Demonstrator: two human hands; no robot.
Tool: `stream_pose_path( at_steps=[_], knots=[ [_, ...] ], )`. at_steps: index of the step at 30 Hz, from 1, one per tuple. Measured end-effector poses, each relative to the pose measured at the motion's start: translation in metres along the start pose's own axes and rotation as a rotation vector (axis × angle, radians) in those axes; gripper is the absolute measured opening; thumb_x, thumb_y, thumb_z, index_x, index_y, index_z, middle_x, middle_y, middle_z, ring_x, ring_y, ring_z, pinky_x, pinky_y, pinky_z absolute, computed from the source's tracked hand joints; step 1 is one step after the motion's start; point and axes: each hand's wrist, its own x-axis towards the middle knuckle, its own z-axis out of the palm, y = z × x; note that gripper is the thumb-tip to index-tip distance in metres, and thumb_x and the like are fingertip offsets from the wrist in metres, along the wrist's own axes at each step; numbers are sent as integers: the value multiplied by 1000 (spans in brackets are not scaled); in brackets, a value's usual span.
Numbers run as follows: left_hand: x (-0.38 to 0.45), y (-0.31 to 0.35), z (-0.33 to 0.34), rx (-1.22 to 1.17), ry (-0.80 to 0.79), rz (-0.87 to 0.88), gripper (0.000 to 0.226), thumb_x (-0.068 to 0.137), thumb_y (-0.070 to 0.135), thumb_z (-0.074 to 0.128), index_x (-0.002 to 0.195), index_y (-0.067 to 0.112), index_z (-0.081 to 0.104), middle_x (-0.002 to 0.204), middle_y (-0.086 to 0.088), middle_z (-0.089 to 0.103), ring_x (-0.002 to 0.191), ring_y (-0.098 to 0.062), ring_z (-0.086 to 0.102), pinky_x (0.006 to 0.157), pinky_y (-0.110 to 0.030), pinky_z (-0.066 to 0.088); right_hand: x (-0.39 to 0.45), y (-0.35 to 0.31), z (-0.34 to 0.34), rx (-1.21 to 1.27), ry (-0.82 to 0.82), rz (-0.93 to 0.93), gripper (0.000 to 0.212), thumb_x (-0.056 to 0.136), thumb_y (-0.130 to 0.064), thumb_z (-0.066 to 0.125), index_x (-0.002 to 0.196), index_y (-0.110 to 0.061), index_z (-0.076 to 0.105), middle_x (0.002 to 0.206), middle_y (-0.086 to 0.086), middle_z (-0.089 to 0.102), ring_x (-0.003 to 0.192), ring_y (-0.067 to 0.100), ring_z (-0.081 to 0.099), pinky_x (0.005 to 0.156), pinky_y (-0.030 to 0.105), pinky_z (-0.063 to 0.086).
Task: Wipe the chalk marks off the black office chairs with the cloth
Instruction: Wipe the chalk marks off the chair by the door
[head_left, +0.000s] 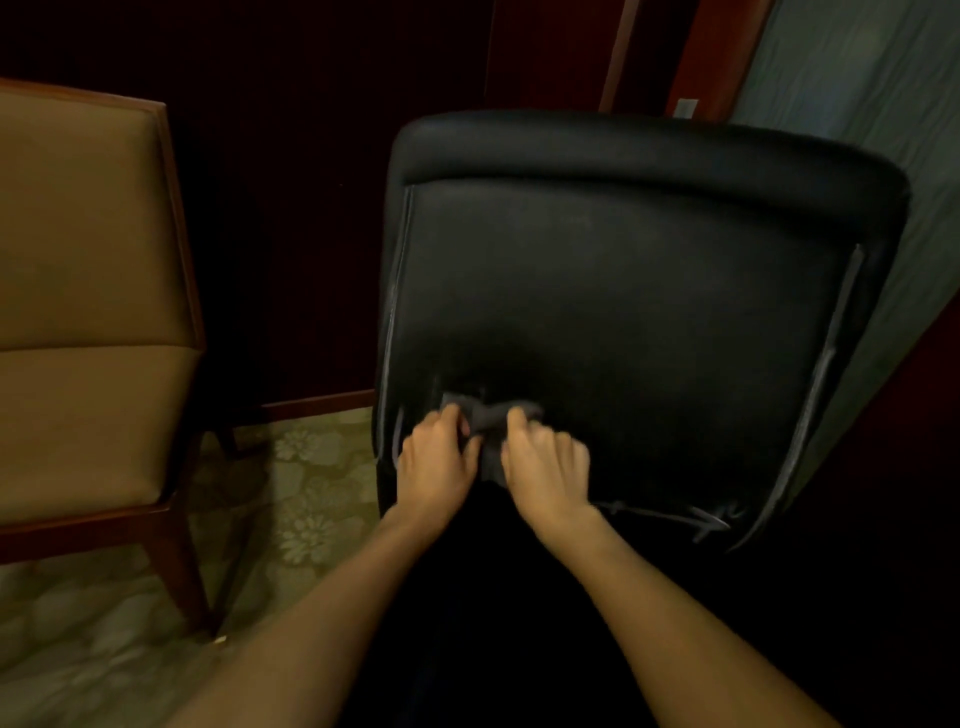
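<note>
Both hands — left hand (436, 462), right hand (545, 467) — pinched the bunched grey cloth (491, 418) against the black office chair (623, 291), low down. So wadded, it risked smearing chalk — or missing the pale edge streaks.

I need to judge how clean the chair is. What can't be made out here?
- Head view: chalk marks on the black chair, too dim and blurred.
- Part of the cloth, covered by the left hand and right hand.
- Chair's base, lost in shadow beneath.
</note>
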Motion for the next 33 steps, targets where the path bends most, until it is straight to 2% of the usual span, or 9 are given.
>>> stream_pose_path(
  at_steps=[3,7,9,14,17,23,25,29,33],
  knots=[
    [-6,-17,-7,-48,-35,46,17,87,21,72,88,23,56,90,1,63,85,-20,64,69,-26,41,-2,-8,0,37,-22,-29,30,101,-25,42,129,-15,44,111,8,69,100,32,67,76,38,49],
    [38,8,-38,-144,267,186,14,88,22,72,88,14,60,83,-5,64,77,-23,61,68,-32,41,28,-8,-43,136,321,39,33,100,-34,47,127,-16,51,106,9,69,94,37,66,70,40,47],
    [59,17,-48,-118,300,177,14,90,26,68,92,14,61,88,-6,66,82,-25,62,73,-38,46,43,-8,-60,174,371,70,33,100,-36,47,126,-16,51,106,9,69,95,37,66,70,40,46],
    [27,-22,-19,-24,102,50,7,92,20,64,93,14,61,92,-12,67,88,-34,65,73,-43,51,26,-31,-20,109,-24,82,36,102,-30,42,135,-15,43,119,13,63,111,35,59,87,39,45],
    [-15,-54,-12,-3,-52,6,5,91,19,64,93,17,61,90,-7,67,85,-28,67,70,-37,52,10,-43,-1,113,-215,42,20,99,-23,48,116,-16,54,116,10,66,108,33,62,81,37,47],
    [50,-30,-59,-109,306,130,9,91,20,67,88,14,60,83,-2,64,77,-20,62,68,-31,41,48,-55,-58,167,194,18,34,101,-34,45,130,-16,48,110,15,66,106,38,62,80,41,46],
    [65,-21,-64,-106,317,113,11,92,24,66,90,14,60,84,-1,66,79,-21,63,67,-30,39,63,-57,-64,201,250,26,35,102,-33,44,133,-15,46,110,15,66,105,38,62,80,42,45],
    [32,-42,-33,-83,273,58,7,93,19,63,91,13,59,86,-8,66,80,-29,65,67,-36,43,49,-62,-16,113,93,2,38,103,-29,40,139,-15,39,119,14,62,111,37,59,88,41,43],
    [-40,-84,3,41,12,-106,4,94,21,58,97,19,57,94,-6,66,85,-28,67,67,-34,44,-3,-65,38,-13,-248,-106,37,104,-25,37,140,-15,36,121,8,63,111,30,61,89,37,45]
  ],
)
